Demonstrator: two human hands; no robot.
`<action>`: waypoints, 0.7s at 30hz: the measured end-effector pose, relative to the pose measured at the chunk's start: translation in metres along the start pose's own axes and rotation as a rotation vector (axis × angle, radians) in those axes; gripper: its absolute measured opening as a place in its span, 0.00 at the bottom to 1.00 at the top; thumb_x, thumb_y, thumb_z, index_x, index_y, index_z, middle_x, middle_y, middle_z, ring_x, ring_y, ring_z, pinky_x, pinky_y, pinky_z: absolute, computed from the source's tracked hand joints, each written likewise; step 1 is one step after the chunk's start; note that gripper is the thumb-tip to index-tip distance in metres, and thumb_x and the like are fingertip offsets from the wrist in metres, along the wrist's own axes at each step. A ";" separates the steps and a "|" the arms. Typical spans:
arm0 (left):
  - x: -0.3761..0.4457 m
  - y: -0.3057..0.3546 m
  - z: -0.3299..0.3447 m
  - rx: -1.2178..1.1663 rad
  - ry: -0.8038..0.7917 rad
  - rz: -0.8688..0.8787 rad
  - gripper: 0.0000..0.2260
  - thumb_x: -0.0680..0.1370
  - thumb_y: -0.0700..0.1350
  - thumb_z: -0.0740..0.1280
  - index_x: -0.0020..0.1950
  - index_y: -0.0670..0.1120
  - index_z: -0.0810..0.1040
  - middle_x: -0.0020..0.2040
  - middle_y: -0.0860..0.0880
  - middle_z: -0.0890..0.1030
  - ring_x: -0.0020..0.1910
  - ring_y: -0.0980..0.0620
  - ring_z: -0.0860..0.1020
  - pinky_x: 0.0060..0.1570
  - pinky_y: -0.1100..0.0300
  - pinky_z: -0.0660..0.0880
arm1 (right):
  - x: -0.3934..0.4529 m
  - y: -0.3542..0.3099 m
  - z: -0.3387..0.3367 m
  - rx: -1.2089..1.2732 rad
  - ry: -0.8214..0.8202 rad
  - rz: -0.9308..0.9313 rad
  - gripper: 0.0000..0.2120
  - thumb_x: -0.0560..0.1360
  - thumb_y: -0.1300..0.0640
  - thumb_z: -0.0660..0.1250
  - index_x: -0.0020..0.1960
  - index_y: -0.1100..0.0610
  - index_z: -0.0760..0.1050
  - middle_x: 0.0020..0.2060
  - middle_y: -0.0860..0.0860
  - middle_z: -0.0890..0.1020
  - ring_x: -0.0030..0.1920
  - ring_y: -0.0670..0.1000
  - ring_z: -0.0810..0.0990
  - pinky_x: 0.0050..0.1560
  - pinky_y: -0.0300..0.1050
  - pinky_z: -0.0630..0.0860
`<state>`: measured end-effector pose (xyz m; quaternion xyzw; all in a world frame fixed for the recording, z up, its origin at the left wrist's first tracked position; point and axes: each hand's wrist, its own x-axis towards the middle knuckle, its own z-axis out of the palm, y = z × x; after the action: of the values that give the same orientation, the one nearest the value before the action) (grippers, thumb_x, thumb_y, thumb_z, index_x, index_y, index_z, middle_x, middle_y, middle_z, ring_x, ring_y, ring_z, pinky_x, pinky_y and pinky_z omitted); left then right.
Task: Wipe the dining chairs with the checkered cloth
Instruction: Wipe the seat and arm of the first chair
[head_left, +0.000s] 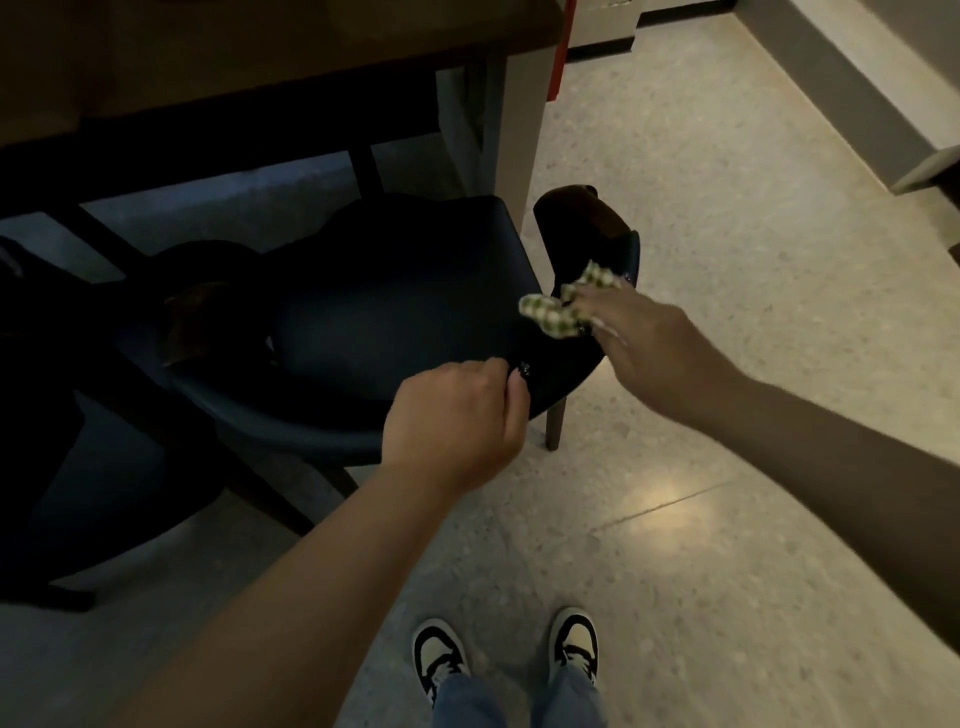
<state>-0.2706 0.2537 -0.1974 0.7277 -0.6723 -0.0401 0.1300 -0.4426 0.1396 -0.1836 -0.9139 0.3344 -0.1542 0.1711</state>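
Note:
A dark blue dining chair (395, 312) with a curved backrest stands pushed toward the table. My left hand (457, 415) grips the top edge of its backrest, fingers curled over the rim. My right hand (644, 338) holds the green-and-white checkered cloth (558, 306) against the right end of the backrest, beside the brown armrest tip (582, 213). Most of the cloth is bunched under my fingers.
A wooden table (260, 57) with a pale leg (519, 145) stands over the chair. A second dark chair (93, 457) sits at the left. Speckled floor (727, 467) spreads to the right. My two shoes (509, 654) show at the bottom.

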 end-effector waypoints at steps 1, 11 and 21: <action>0.002 -0.001 -0.001 -0.040 -0.022 -0.003 0.17 0.81 0.52 0.52 0.42 0.49 0.76 0.35 0.52 0.76 0.31 0.52 0.72 0.29 0.57 0.59 | 0.005 0.007 -0.006 -0.031 -0.024 -0.024 0.13 0.76 0.71 0.63 0.60 0.68 0.76 0.57 0.65 0.79 0.56 0.62 0.79 0.61 0.54 0.72; -0.015 -0.115 -0.036 0.055 -0.524 0.123 0.43 0.67 0.76 0.32 0.73 0.62 0.64 0.65 0.52 0.77 0.61 0.50 0.76 0.56 0.53 0.74 | 0.047 0.011 0.003 -0.146 -0.021 0.307 0.11 0.80 0.63 0.57 0.56 0.67 0.74 0.51 0.64 0.77 0.49 0.61 0.76 0.42 0.45 0.67; -0.014 -0.118 -0.024 0.002 -0.392 0.091 0.43 0.65 0.77 0.32 0.67 0.64 0.70 0.55 0.54 0.81 0.54 0.50 0.79 0.46 0.55 0.74 | 0.037 -0.003 -0.010 -0.207 -0.149 0.192 0.09 0.80 0.63 0.58 0.56 0.65 0.73 0.46 0.62 0.78 0.41 0.57 0.74 0.38 0.43 0.62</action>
<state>-0.1519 0.2784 -0.2043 0.6751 -0.7168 -0.1743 -0.0024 -0.4181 0.1155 -0.1673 -0.8993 0.4209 -0.0336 0.1142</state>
